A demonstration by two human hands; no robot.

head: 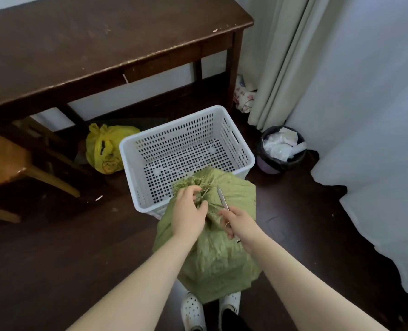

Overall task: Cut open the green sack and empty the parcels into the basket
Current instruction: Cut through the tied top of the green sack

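Observation:
The green woven sack (218, 254) stands upright on the dark floor in front of my feet, its tied, frayed neck pointing toward the basket. My left hand (189, 213) grips that bunched neck. My right hand (240, 225) holds a slim metal blade (222, 198), its tip pointing up beside the knot. The white perforated plastic basket (129, 151) sits just beyond the sack, and nothing lies in it. No parcels are visible; the sack hides its contents.
A dark wooden table (97, 44) stands behind the basket, with a yellow plastic bag (103, 149) under it. A wooden chair (9, 163) is at left. At right are a small bin (283, 149) with white waste, a curtain (277, 56) and white bedding (374, 139).

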